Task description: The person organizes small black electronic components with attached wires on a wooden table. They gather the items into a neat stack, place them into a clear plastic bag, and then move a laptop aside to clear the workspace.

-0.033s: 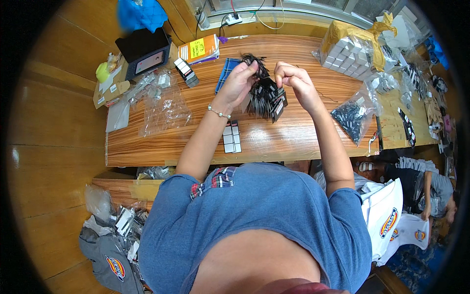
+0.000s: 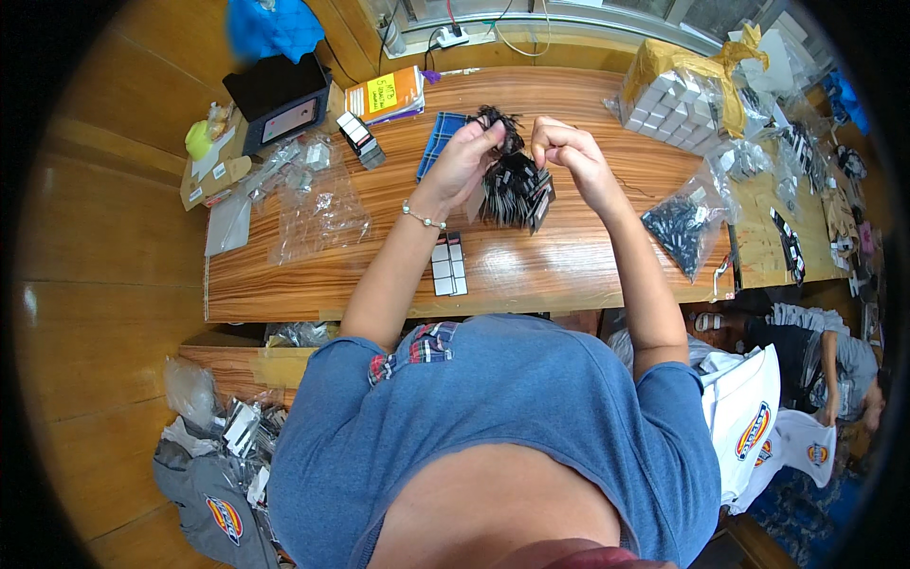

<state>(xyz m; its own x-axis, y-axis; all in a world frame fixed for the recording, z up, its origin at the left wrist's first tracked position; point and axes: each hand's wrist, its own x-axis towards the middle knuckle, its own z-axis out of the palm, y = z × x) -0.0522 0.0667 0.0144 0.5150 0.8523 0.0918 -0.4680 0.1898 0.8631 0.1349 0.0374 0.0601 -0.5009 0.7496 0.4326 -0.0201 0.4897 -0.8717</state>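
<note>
My left hand (image 2: 464,161) is closed around the cords of a thick bunch of black hang tags (image 2: 514,194). The loose black cords (image 2: 510,123) stick up above its thumb, and the tags fan out below, over the table. To the right of the bunch, my right hand (image 2: 576,163) is held up in a pinch, thumb against bent fingers. A thin cord or tag edge seems to run near its fingertips, but what it grips is too small to make out. Small white-and-black cards (image 2: 449,266) lie on the table nearer to me.
A blue plastic tray (image 2: 434,142) lies behind my left hand. Stacked cards (image 2: 360,140), booklets (image 2: 387,95) and clear plastic bags (image 2: 322,209) are at left. At right lie a bag of black pieces (image 2: 684,228) and a wrapped block of small boxes (image 2: 673,104). Another person (image 2: 834,365) is at far right.
The bunch of tags and its cords have shifted very slightly, with the cord ends a little further right. Both hands stay nearly in place. A white shirt by the other person moved slightly.
</note>
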